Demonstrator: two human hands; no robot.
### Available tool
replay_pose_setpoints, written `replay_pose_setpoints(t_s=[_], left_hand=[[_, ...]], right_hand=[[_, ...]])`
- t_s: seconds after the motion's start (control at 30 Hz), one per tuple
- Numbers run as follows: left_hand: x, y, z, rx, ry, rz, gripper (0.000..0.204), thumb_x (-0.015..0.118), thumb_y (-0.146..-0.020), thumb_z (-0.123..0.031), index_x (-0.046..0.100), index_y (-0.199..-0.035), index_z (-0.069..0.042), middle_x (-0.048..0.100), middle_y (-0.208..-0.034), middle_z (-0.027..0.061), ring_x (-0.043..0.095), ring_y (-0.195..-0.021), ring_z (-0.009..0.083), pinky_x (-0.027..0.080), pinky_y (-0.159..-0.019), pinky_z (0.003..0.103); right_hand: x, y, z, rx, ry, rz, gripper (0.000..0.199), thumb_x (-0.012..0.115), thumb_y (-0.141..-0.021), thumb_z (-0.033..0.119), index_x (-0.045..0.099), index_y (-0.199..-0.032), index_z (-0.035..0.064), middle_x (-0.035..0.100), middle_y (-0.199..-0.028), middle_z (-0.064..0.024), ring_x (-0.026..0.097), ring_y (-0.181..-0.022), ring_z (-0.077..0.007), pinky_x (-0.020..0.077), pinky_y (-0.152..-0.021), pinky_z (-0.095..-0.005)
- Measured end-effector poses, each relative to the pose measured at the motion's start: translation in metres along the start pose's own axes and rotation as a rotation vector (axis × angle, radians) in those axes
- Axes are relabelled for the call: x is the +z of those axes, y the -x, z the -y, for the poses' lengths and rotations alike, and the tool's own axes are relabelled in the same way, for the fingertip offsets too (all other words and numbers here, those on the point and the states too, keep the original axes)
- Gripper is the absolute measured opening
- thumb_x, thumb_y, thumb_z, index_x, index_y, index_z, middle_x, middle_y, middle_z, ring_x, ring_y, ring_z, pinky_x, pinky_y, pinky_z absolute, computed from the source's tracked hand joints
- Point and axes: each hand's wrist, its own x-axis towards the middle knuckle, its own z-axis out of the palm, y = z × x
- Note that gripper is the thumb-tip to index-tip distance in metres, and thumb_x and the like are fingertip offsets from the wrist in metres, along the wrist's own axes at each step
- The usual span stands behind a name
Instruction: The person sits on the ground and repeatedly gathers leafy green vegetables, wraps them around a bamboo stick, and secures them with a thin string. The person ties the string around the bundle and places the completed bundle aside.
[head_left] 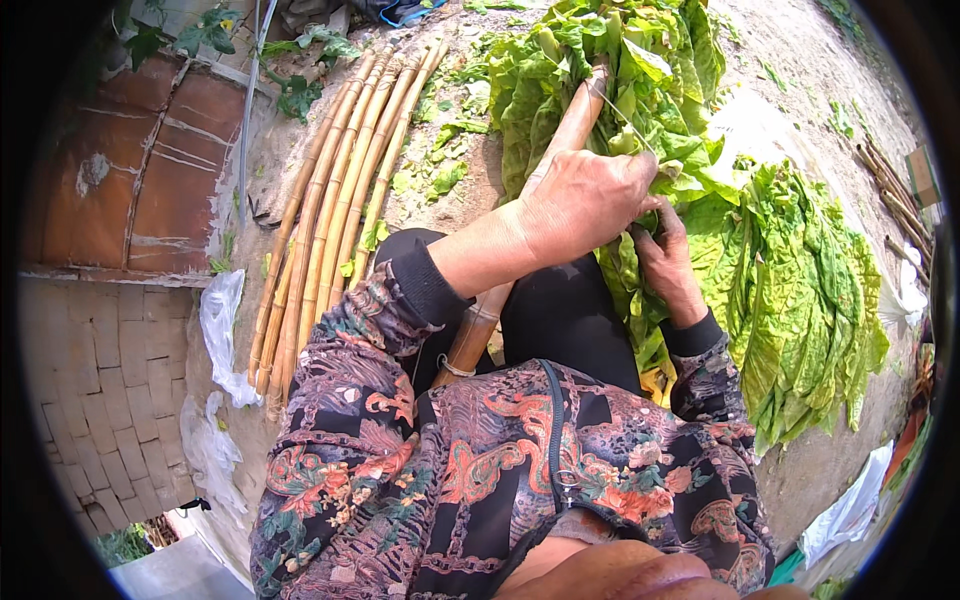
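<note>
A bamboo pole (477, 330) slants away from me between my legs, with big green leaves (550, 80) bunched about its far end. Across the pole reaches my left hand (585, 195), its fingers pinched together at a thin string (628, 122). That string runs from the pole's far part to my fingers. Just below and to the right, my right hand (668, 262) is closed at the stalk end of a green leaf (622, 285), which hangs beneath it. The two hands' fingertips nearly meet, and exactly what lies between them is partly hidden.
To my right lies a large heap of green leaves (800, 310). Several bamboo poles (335, 210) rest side by side on the ground at left, near a plastic sheet (228, 335). Leaf scraps (447, 178) litter the ground. A rusty brown panel (125, 165) stands at far left.
</note>
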Motion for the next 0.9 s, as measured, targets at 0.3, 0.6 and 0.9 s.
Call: replay_pose_setpoints(t_s=[0.3, 0.6, 0.9], left_hand=[[-0.030, -0.041, -0.018, -0.096, 0.792, 0.177, 0.013, 0.061, -0.076, -0.010, 0.066, -0.083, 0.000, 0.063, -0.066, 0.0128, 0.063, -0.062, 0.0230, 0.049, -0.061, 0.036], [-0.131, -0.036, 0.030, -0.201, 1.152, -0.194, 0.015, 0.059, -0.084, -0.008, 0.066, -0.094, 0.000, 0.060, -0.071, 0.0006, 0.031, -0.050, 0.0006, 0.025, -0.046, 0.017], [-0.010, -0.119, -0.013, -0.156, 0.934, -0.453, 0.017, 0.053, -0.084, -0.010, 0.068, -0.088, -0.004, 0.066, -0.073, 0.0076, 0.062, -0.074, 0.0195, 0.042, -0.093, 0.053]], right_hand=[[-0.038, -0.122, 0.040, -0.427, 0.437, -0.115, 0.046, 0.058, -0.078, 0.000, 0.052, -0.123, 0.0076, 0.061, -0.115, -0.0125, 0.060, -0.103, -0.0242, 0.0470, -0.088, -0.0327], [-0.111, -0.064, -0.037, -0.102, 0.635, -0.279, 0.046, 0.056, -0.078, -0.004, 0.053, -0.123, 0.0066, 0.066, -0.099, -0.0153, 0.065, -0.090, -0.0243, 0.0489, -0.082, -0.0320], [-0.010, -0.128, 0.040, -0.537, 1.188, -0.080, 0.036, 0.058, -0.081, 0.015, 0.058, -0.117, 0.0180, 0.060, -0.111, -0.0103, 0.054, -0.107, -0.0316, 0.0405, -0.094, -0.0367]])
